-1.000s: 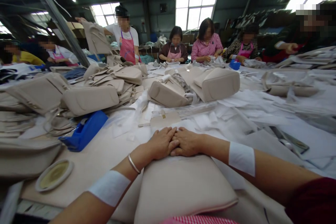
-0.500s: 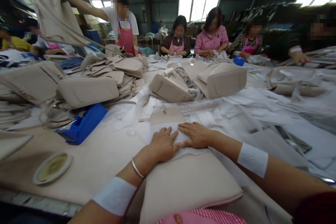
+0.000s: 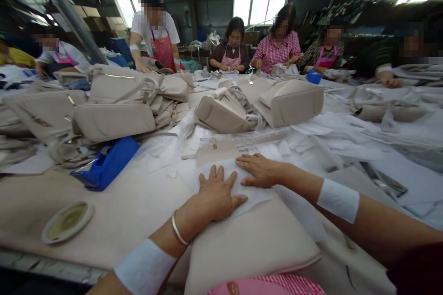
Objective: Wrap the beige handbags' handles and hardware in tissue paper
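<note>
A beige bag [image 3: 252, 239] lies flat at the near edge, with a metal clasp on its far strap part [image 3: 221, 151]. Thin white paper [image 3: 242, 198] covers its middle. My left hand [image 3: 216, 193] rests palm down on the paper, fingers spread, holding nothing. Just right of it, my right hand [image 3: 259, 170] lies flat on the paper's right part, its fingers outstretched. The two hands do not touch. Both forearms wear white patches, and a bracelet [image 3: 178, 228] circles the left wrist.
A blue tape dispenser [image 3: 110, 161] and a round dish [image 3: 68, 222] stand on the left. Beige bags [image 3: 116, 120] are piled behind them, more bags [image 3: 297, 101] lie ahead. White sheets [image 3: 346, 143] cover the right side. Several people work across the table.
My left hand has spread its fingers and separated from my right hand, which has shifted slightly up. Across the table, a person has lowered a raised beige bag onto the left pile.
</note>
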Demonstrator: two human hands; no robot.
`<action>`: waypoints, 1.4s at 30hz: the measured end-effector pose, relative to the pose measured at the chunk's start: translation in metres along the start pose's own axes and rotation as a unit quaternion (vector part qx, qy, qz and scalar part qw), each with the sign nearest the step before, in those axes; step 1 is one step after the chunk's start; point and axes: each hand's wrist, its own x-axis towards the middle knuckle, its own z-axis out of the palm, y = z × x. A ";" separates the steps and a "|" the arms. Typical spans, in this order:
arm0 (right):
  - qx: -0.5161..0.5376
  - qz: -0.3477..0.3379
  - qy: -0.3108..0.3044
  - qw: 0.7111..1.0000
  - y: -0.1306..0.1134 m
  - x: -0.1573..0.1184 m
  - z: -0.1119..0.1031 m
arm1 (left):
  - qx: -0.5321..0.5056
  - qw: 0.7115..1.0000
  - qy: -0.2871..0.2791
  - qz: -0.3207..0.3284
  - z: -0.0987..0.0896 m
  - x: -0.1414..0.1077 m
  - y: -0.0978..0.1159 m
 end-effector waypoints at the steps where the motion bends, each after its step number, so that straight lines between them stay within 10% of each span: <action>1: -0.003 -0.004 0.001 1.000 -0.001 0.000 -0.001 | -0.003 1.000 -0.002 -0.003 0.000 -0.001 0.001; 7: -0.061 -0.037 0.075 0.995 -0.028 0.002 -0.011 | -0.008 1.000 -0.005 0.005 0.003 0.003 0.003; 16: 0.000 0.023 0.017 1.000 -0.021 -0.001 0.031 | -0.024 1.000 0.010 -0.014 0.015 0.004 -0.002; 32: -0.071 0.111 0.030 0.991 0.001 0.135 -0.027 | -0.015 1.000 0.005 -0.011 0.010 0.002 -0.001; 42: -0.022 0.139 0.080 0.987 -0.001 0.135 -0.070 | -0.010 1.000 0.012 -0.007 0.012 0.003 -0.003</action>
